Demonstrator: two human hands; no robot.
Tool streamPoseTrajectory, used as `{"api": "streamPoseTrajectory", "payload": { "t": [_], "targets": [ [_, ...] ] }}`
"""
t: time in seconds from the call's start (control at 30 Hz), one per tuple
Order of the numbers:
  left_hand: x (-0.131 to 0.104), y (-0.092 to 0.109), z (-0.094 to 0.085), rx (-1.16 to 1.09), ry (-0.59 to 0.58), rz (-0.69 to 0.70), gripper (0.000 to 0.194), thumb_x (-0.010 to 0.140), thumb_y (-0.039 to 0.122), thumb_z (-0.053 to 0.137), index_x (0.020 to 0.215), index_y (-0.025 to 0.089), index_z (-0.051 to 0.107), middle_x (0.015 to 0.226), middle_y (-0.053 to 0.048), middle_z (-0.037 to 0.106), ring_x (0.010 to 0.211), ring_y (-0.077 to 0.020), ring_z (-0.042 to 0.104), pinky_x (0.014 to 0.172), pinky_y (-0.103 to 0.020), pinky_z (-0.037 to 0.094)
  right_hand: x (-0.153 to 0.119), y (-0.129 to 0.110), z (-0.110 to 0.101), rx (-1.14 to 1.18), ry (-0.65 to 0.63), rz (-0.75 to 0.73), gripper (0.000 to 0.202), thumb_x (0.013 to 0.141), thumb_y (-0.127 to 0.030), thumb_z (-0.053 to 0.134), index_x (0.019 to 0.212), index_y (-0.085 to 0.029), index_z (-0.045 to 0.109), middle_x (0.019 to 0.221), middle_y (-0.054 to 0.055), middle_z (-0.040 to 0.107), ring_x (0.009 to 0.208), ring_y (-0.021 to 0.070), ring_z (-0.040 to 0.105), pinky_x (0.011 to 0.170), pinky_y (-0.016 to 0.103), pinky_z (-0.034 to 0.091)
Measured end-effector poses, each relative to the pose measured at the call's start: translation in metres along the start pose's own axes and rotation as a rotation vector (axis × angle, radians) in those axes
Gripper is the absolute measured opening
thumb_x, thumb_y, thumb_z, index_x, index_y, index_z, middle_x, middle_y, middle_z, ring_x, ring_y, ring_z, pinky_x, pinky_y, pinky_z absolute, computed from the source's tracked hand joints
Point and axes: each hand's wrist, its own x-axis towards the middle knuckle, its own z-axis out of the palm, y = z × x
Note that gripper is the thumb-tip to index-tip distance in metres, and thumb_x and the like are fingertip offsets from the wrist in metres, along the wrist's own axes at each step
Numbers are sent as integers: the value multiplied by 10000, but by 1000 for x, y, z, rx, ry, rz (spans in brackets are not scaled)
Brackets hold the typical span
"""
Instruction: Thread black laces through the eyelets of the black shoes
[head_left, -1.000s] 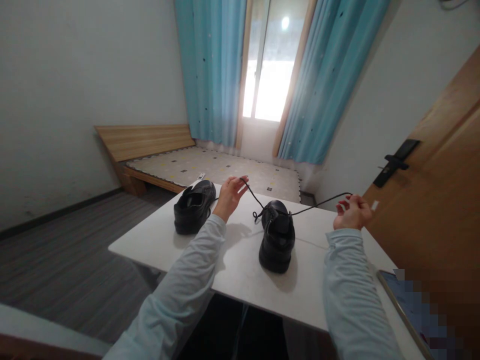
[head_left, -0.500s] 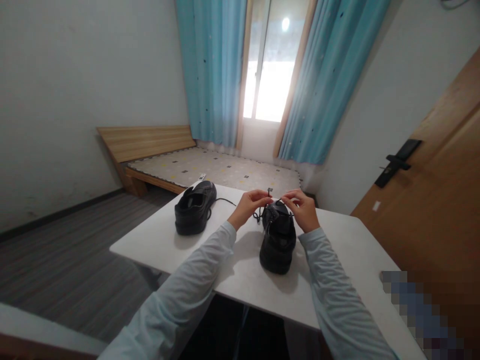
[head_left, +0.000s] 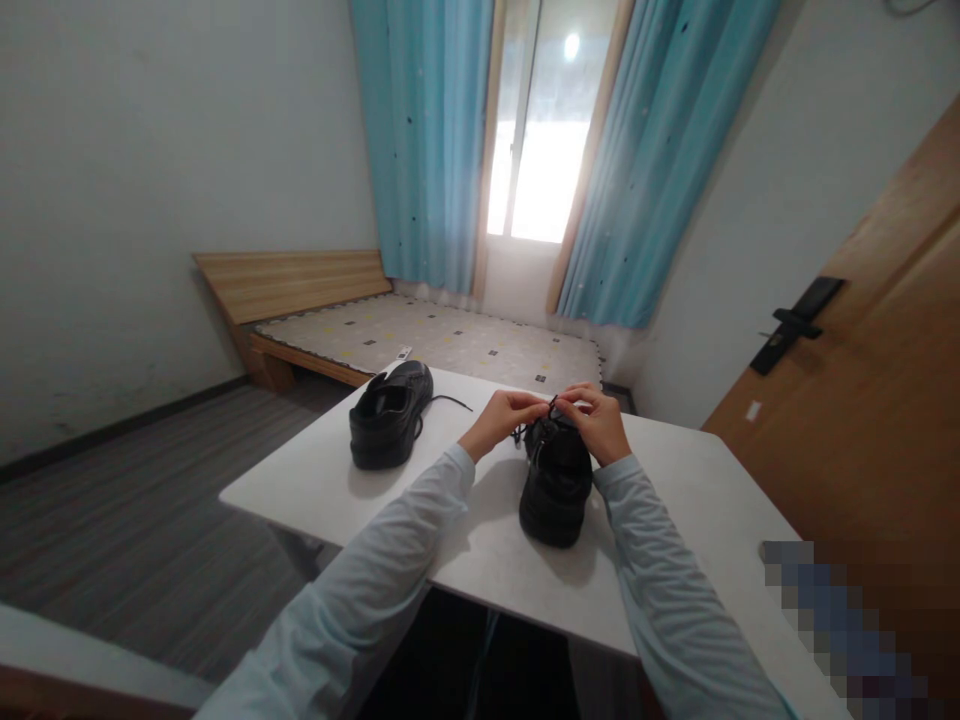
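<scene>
A black shoe (head_left: 555, 490) stands on the white table (head_left: 480, 540) in front of me, heel towards me. Above its toe end my left hand (head_left: 514, 412) and my right hand (head_left: 595, 415) meet, fingertips pinched together on a black shoelace (head_left: 553, 404). Part of the lace hangs at the shoe's left side; my fingers hide the rest. The second black shoe (head_left: 390, 415) sits farther left on the table, with one loose lace end (head_left: 454, 402) stretched out to its right.
Behind the table is a low wooden bed (head_left: 420, 330) with a patterned mattress. A brown door (head_left: 862, 400) with a black handle is at the right. A blurred-out patch (head_left: 840, 610) covers something by the table's right edge.
My right hand has moved left, and my fingertips, apart before, now meet over the shoe with the lace between them. Both shoes have stayed in place.
</scene>
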Motion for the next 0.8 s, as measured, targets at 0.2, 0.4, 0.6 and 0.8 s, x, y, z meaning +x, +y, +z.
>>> {"api": "streamPoseTrajectory", "payload": {
  "t": [0.2, 0.4, 0.6, 0.8],
  "targets": [
    [1, -3, -1, 12, -31, 1, 411, 689, 447, 664, 895, 95, 715, 789, -67, 697, 667, -118, 565, 647, -236, 427, 0, 2, 0, 15, 25, 10, 234, 683, -409, 667, 691, -176, 688, 847, 55, 608, 777, 172, 582, 588, 267, 453],
    [0, -1, 0, -4, -29, 2, 373, 667, 446, 680, 833, 114, 720, 728, -44, 682, 625, -109, 546, 612, -231, 407, 0, -1, 1, -12, 20, 10, 260, 679, -432, 660, 675, -173, 685, 843, 54, 607, 752, 165, 582, 581, 267, 452],
    [-1, 2, 1, -42, -43, 2, 333, 658, 416, 695, 791, 111, 694, 704, -29, 652, 627, -99, 536, 608, -221, 399, 0, -3, 0, -30, -19, 4, 285, 705, -456, 630, 741, -180, 692, 890, 66, 629, 798, 185, 592, 648, 309, 470],
    [-1, 6, 0, -138, 22, -19, 305, 669, 403, 686, 751, 116, 619, 704, -6, 606, 667, -98, 555, 665, -236, 447, 2, 10, -16, -84, -220, 14, 603, 557, -429, 764, 1094, -205, 605, 1144, 100, 621, 1099, 272, 539, 942, 461, 388]
  ]
}}
